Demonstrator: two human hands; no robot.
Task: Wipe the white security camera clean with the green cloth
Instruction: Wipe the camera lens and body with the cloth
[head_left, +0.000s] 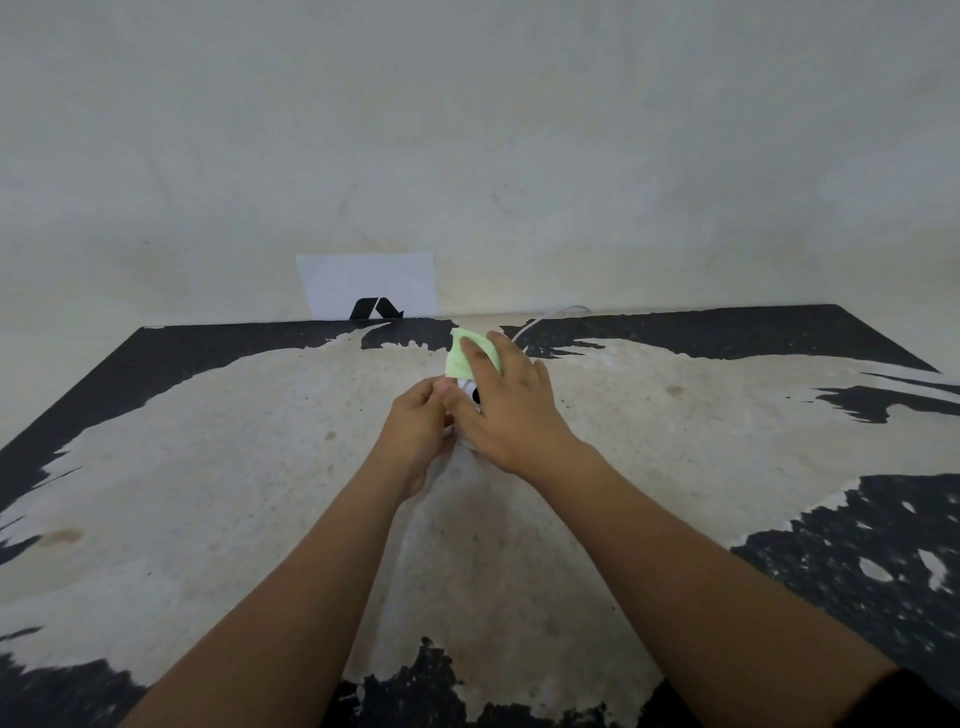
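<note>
White security camera (469, 396) sits between the 2 hands, almost wholly covered; only a small patch of its white shell and a black lens spot show in the gap between the thumbs. It rests on the worn table (208, 493), whose dark coating has peeled away to a pale surface.

Right hand (511, 410) lies over the top of the camera, palm down, with its fingers stretched away from the person and pressed flat on the green cloth (464, 357). The cloth is draped over the far upper side of the camera, beyond the right knuckles and under the fingertips, pinned between those fingers and the shell.

Left hand (420, 423) is just beside the right one, touching it at the thumb, its fingers curled around the camera's near left side in a closed grip.

Beyond the right fingertips a white cable (540, 318) runs toward the wall (623, 156). Farther past the left hand, a white sheet of paper (363, 283) with a black mark leans against that wall.
</note>
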